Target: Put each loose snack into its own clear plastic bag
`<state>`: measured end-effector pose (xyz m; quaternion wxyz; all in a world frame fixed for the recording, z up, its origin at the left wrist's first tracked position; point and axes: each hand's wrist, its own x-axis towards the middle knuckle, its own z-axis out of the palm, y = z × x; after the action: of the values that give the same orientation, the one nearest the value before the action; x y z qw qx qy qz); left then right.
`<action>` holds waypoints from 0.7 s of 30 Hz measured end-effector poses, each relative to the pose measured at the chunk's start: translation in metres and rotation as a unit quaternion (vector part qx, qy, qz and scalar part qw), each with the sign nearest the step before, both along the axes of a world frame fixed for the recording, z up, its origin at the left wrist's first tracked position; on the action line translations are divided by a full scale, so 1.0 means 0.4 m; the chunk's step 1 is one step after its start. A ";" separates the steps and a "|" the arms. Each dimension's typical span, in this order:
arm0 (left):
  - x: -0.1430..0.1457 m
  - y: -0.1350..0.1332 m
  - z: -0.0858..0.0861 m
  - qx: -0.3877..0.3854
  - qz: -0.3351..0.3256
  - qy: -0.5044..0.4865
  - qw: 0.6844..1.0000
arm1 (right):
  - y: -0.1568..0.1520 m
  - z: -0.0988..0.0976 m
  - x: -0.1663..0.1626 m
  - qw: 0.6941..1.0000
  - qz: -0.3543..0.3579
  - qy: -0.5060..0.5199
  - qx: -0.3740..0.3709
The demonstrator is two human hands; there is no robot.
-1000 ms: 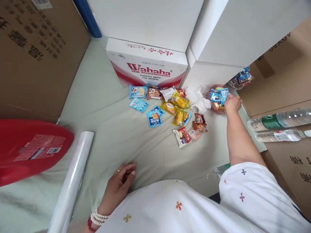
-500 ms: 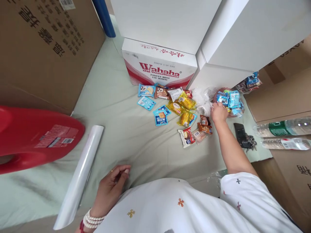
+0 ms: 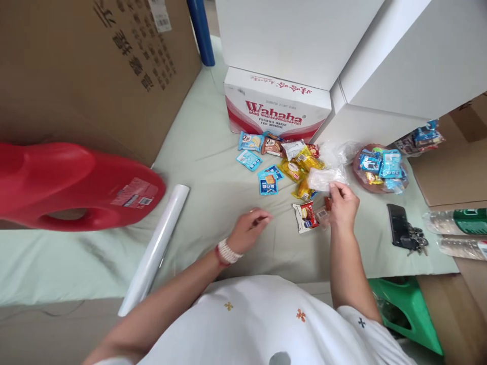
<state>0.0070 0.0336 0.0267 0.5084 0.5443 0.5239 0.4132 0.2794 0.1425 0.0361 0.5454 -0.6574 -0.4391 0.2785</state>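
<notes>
Head view: the right hand (image 3: 344,205) pinches the near edge of a clear plastic bag (image 3: 327,178) between thumb and fingers, the bag stretching out just ahead of it above some yellow packets (image 3: 310,159). The left hand (image 3: 249,228) is partly open, its fingers loosely bent, over the tabletop (image 3: 207,167). Between the hands, nearer the right, lies a red-and-white packet (image 3: 305,217); ahead of the left hand are two overlapping blue packets (image 3: 268,183), and farther ahead a Wahaha carton (image 3: 276,111). Beyond the right hand, to its right, stands a round bowl (image 3: 357,175) heaped with snacks; nearer on that side lie a phone (image 3: 397,223) and keys (image 3: 416,238). Left of the left hand lies a shiny roll (image 3: 160,243), with a red jug (image 3: 87,167) farther left
</notes>
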 end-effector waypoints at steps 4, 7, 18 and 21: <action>0.131 0.118 -0.019 -0.041 0.017 -0.150 0.988 | -0.087 0.016 -0.100 0.962 0.101 0.237 -0.094; 0.176 0.159 -0.041 -0.063 0.012 -0.222 0.973 | -0.126 0.022 -0.122 0.940 0.142 0.280 -0.130; 0.131 0.205 -0.084 -0.107 0.086 -0.225 0.965 | -0.113 0.058 0.025 0.912 0.095 0.389 -0.092; 0.083 0.195 -0.065 -0.116 0.089 -0.225 0.963 | -0.109 0.048 0.063 0.958 0.057 0.274 -0.069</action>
<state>0.0402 0.1115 0.0008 0.6341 0.3261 0.4862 0.5052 0.3044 0.0990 0.0551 0.5816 -0.5653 -0.2895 0.5083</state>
